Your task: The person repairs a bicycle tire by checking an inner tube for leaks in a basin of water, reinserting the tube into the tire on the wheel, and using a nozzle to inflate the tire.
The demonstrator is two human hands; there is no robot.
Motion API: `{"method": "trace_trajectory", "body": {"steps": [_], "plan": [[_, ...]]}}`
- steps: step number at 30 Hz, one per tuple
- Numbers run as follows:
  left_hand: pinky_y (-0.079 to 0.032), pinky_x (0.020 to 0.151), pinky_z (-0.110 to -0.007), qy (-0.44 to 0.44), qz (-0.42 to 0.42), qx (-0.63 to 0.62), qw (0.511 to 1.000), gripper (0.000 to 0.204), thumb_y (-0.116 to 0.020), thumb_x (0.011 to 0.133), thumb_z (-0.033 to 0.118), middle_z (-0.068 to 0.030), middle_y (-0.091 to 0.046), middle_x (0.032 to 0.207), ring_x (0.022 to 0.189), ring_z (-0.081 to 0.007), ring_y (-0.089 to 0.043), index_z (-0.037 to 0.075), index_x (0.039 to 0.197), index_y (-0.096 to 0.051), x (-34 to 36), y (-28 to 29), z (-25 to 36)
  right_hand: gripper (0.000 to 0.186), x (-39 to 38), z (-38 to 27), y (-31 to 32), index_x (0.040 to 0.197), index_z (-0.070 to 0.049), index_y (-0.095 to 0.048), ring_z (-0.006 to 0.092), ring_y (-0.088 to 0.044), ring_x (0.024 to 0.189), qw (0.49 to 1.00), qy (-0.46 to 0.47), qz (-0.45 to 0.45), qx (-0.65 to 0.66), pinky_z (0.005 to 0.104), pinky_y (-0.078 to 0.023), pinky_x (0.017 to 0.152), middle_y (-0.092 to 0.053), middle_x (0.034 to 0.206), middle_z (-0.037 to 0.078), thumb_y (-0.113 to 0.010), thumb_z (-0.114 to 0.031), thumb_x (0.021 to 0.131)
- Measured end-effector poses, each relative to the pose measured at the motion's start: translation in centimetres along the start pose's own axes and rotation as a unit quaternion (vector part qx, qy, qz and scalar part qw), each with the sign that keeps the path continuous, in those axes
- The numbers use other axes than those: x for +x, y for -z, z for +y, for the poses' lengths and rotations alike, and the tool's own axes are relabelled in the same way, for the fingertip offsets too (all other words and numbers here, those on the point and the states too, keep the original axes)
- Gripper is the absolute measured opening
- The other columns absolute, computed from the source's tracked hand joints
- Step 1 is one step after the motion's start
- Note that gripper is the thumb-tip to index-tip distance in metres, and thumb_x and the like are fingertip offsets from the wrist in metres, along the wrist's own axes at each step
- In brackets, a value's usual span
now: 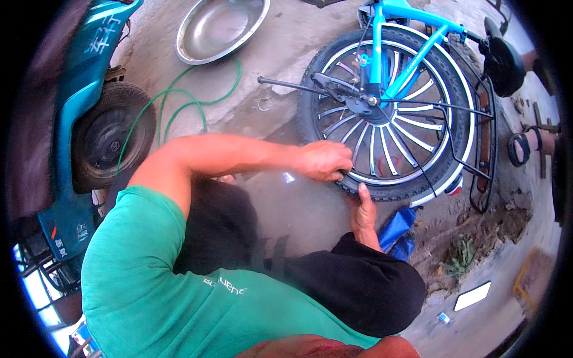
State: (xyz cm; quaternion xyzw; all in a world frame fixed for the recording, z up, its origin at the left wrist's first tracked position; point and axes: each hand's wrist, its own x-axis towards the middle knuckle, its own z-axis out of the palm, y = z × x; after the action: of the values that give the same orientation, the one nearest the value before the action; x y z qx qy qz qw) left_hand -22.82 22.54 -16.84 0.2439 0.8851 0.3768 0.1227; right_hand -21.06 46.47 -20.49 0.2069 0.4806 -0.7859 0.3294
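Biggest thing here is the blue bike (377, 56), sitting out ahead of my left hand (326, 161) and right hand (363, 216). I'd guess it's hefty enough not to skid around when I lean on it. Next is its wheel (365, 111), the near edge right at my fingers, hub just beyond; looks pretty rigid. Then the tyre (391, 193), running past both hands: chunky tread, so probably grippy and tough, stiff but with some give. Best hold imo is the sidewall by the rim. The spokes (405, 145) past my hands look wide and stiff, but I wouldn't pull on those. Left hand's curled shut on the tyre edge; right one has its thumb against it, fingers hidden, so can't tell if it's clamped.
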Motion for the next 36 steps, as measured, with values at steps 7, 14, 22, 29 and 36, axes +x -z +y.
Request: {"method": "trace_trajectory", "body": {"steps": [7,14,22,29,36], "plan": [[-0.052,0.090,-0.050,0.039,-0.151,0.076,0.985,0.034,-0.073,0.081,0.031,-0.0147,-0.063,0.108,0.108,-0.0381,-0.062,0.007,0.104,-0.067,-1.7,5.5,0.0,0.051,0.4,1.3,-1.0,0.134,-0.012,-0.055,0.0200,-0.057,0.117,0.998,-0.053,-0.016,0.021,0.0449,-0.044,0.100,-0.063,0.128,0.003,-0.074,-0.031,0.091],[-0.052,0.090,-0.051,0.220,-0.249,0.107,0.937,0.041,-0.070,0.086,0.036,-0.0169,-0.065,0.112,0.110,-0.0389,-0.062,0.005,0.112,-0.066,-7.6,13.3,2.0,0.052,1.2,2.1,1.2,0.136,-0.012,-0.054,0.0198,-0.057,0.118,1.000,-0.019,-0.004,-0.006,0.0465,-0.046,0.099,-0.061,0.130,0.002,-0.074,-0.026,0.091],[-0.051,0.090,-0.050,0.264,-0.145,-0.047,0.952,0.045,-0.069,0.090,0.040,-0.0213,-0.069,0.108,0.105,-0.0391,-0.065,0.003,0.116,-0.068,-10.4,7.1,4.0,0.051,1.9,1.0,1.8,0.137,-0.006,-0.054,0.0214,-0.060,0.115,1.000,0.001,0.012,-0.013,0.0463,-0.050,0.096,-0.061,0.129,0.006,-0.071,-0.018,0.090],[-0.052,0.090,-0.046,0.379,-0.101,-0.217,0.894,0.047,-0.067,0.093,0.042,-0.0196,-0.070,0.111,0.105,-0.0340,-0.067,0.003,0.117,-0.068,-14.2,1.4,-1.6,0.048,2.1,-3.0,3.0,0.134,0.000,-0.056,0.0238,-0.062,0.114,0.996,0.049,0.053,-0.057,0.0420,-0.049,0.099,-0.064,0.126,0.011,-0.067,-0.025,0.095],[-0.052,0.089,-0.046,0.468,-0.001,-0.388,0.794,0.049,-0.067,0.094,0.044,-0.0164,-0.071,0.111,0.103,-0.0300,-0.067,0.003,0.121,-0.066,-16.6,-2.4,-4.7,0.060,0.9,-4.5,4.2,0.141,0.002,-0.050,0.0319,-0.055,0.124,0.993,-0.044,0.014,-0.105,0.0481,-0.039,0.110,-0.056,0.140,0.016,-0.056,-0.041,0.101]]}}
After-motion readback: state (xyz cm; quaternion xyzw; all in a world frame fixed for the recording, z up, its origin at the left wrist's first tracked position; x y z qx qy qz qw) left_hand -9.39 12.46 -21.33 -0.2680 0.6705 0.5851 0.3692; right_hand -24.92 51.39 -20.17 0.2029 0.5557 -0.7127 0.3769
